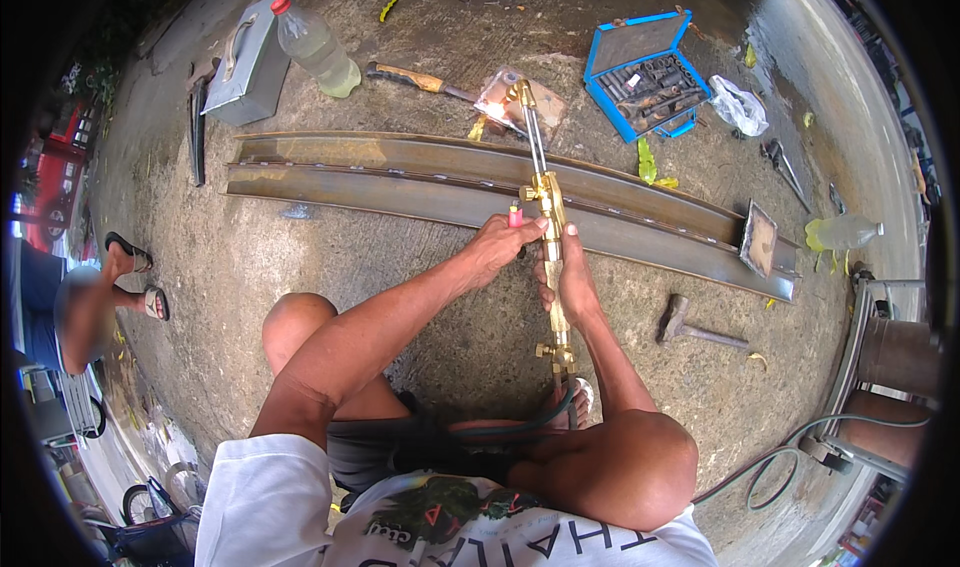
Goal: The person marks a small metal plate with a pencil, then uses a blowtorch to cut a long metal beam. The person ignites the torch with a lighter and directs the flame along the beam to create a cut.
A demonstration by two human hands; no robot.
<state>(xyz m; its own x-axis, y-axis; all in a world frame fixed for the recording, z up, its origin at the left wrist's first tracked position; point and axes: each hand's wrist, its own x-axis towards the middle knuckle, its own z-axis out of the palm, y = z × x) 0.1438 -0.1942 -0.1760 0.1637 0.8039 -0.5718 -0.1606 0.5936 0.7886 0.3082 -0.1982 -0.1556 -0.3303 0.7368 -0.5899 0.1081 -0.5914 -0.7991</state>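
Note:
A brass cutting torch point(555, 312) points away from me, its twin tubes reaching over two long steel beams point(350, 172). My right hand point(575, 279) is wrapped round the torch's handle. At the torch's left side is my left hand point(492, 252), fingers closed round a small pink lighter point(515, 216), with its thumb against the brass body. The torch head hangs over a square metal plate point(545, 102) on the ground. An orange-white glow point(494, 109) shows beside the head. Dark hoses point(530, 425) run from the torch's rear between my legs.
Beyond the beams are a grey metal box point(250, 77), a bottle point(318, 52), a yellow-handled tool point(410, 77) and a blue socket case point(645, 82). A metal plate point(760, 239) leans on the beams' right end, near a hammer point(690, 325). Gas cylinders point(885, 362) lie right; another person point(70, 307) is left.

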